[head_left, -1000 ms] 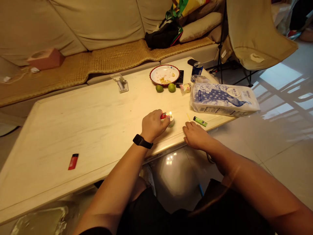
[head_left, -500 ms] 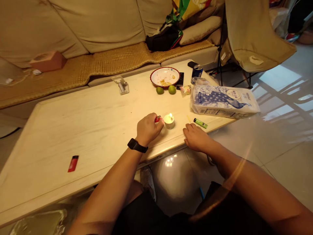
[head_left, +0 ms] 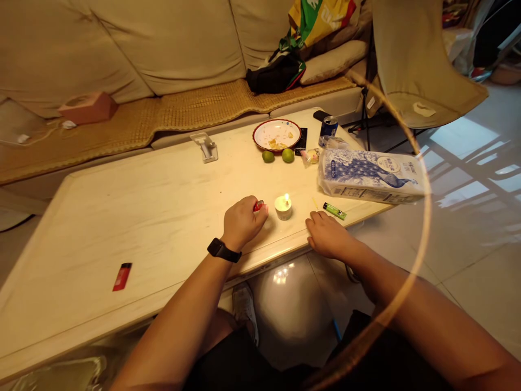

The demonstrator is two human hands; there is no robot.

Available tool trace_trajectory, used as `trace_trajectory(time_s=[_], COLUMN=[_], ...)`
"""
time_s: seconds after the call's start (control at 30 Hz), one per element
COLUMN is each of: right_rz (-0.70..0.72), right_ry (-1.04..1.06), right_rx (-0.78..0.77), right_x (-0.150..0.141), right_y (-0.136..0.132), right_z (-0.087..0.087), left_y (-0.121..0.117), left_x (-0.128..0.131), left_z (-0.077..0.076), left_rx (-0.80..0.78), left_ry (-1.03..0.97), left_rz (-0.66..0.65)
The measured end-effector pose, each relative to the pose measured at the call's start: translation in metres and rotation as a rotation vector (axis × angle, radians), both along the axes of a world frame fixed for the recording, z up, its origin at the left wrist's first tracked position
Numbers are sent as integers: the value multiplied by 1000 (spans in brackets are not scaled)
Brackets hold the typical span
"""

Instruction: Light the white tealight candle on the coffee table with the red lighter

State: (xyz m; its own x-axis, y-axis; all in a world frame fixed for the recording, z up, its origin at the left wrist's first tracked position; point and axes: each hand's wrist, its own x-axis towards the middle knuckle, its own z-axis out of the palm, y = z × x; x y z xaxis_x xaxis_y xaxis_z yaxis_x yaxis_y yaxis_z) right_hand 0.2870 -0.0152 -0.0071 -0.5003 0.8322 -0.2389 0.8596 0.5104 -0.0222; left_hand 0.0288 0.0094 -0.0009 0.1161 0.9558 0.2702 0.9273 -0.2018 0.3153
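My left hand (head_left: 244,220), a black watch on its wrist, is closed around a red lighter (head_left: 258,206); only the lighter's top end shows. Just to its right a small white tealight candle (head_left: 284,208) stands upright on the table with a burning flame, apart from the hand. My right hand (head_left: 328,233) lies palm down at the table's near edge, fingers resting on the surface and nothing seen in them. Beyond its fingertips are a thin yellow stick (head_left: 315,203) and a green lighter (head_left: 334,211). Another red lighter (head_left: 122,277) lies far left.
On the pale table (head_left: 163,217) are a tissue pack (head_left: 372,175), two limes (head_left: 287,156), a plate with food scraps (head_left: 266,134), a blue can (head_left: 328,129) and a grey stand (head_left: 205,147). Behind runs a sofa (head_left: 183,111); a folding chair (head_left: 415,65) stands at right.
My left hand has drawn back leftward from the candle with the red lighter, and the candle now shows fully, still alight. My right hand stays in place at the edge.
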Motion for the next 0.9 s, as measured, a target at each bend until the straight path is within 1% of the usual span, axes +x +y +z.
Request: trace_trajectory(time_s=[0.33,0.5,0.9], right_rz=[3,11,-3], right_ry=[11,23,7], right_rx=[11,30,1], right_x=[1,1,0], right_y=[1,1,1], right_z=[-7,-9,-4], left_y=[1,0,3], left_x=[0,1,18], left_z=[-1,-1,5], left_rx=[-20,-27,-4], left_ry=[-22,2,8], left_rz=[-8,5,-14])
